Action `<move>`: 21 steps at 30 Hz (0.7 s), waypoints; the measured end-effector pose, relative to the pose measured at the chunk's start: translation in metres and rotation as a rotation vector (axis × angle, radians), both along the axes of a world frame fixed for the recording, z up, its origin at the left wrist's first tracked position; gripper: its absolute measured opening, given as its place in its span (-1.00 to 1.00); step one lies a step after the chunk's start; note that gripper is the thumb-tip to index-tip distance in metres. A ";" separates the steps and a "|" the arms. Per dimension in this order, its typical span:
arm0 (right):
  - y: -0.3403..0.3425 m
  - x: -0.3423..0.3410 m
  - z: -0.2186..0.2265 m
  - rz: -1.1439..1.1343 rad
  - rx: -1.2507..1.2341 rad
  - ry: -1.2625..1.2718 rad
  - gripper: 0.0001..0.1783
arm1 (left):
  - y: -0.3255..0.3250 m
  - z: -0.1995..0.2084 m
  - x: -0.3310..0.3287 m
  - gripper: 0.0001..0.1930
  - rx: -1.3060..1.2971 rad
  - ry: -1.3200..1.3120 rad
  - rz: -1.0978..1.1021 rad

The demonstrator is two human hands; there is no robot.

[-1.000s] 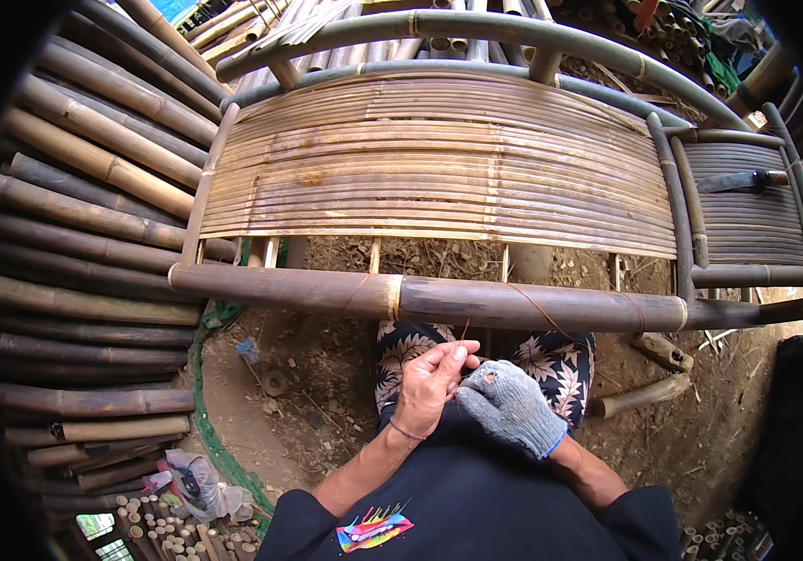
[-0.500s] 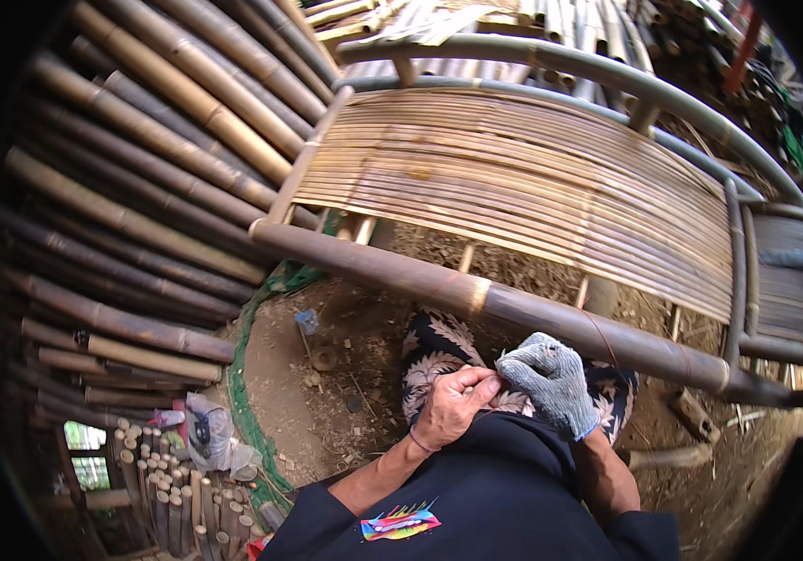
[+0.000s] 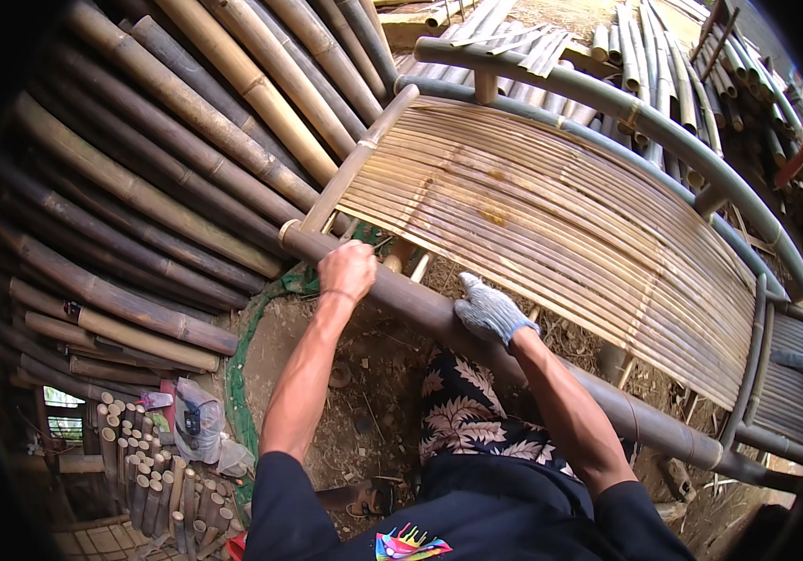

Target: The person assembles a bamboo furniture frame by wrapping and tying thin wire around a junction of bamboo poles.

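A thick dark bamboo pole [image 3: 411,297] runs along the near side of a bamboo bench whose slatted seat [image 3: 532,215] lies beyond it. My bare left hand [image 3: 346,271] is closed in a fist at the pole's left part. What its fingers hold, if anything, is hidden. Farther right, my right hand [image 3: 491,311], in a grey knit glove, lies against the pole with its thumb stretched apart from the fingers. A thin reddish cord [image 3: 632,418] loops round the pole to the right of both hands.
Long bamboo poles [image 3: 168,140] are stacked at the left. Upright cut bamboo pieces [image 3: 154,467] and a plastic bag [image 3: 200,419] stand at the lower left. A curved bamboo rail [image 3: 645,107] borders the bench's far side. A small dark tool [image 3: 802,362] lies at the right.
My hands were together near my lap, fingertips pinched close. They have moved apart and forward to the pole, the left farther out to the left. The view has shifted too.
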State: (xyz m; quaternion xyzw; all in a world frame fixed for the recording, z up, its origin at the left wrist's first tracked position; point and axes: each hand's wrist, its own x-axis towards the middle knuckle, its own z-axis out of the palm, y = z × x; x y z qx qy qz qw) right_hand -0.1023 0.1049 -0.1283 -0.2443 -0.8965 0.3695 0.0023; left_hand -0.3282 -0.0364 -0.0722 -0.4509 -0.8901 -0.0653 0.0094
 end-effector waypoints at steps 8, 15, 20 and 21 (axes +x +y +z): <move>0.019 -0.086 -0.042 0.174 -0.263 -0.233 -0.61 | 0.075 -0.046 -0.020 -0.75 -0.570 -0.464 -0.240; 0.021 -0.061 -0.050 0.105 -0.347 0.091 -0.71 | 0.065 -0.021 -0.012 -0.77 -0.369 -0.448 -0.130; -0.001 -0.051 0.020 0.283 0.332 0.039 -0.86 | 0.004 -0.011 0.007 -0.79 0.080 -0.779 0.089; 0.000 -0.056 0.025 0.330 0.374 0.081 -0.86 | 0.000 -0.016 0.009 -0.79 0.183 -0.965 0.132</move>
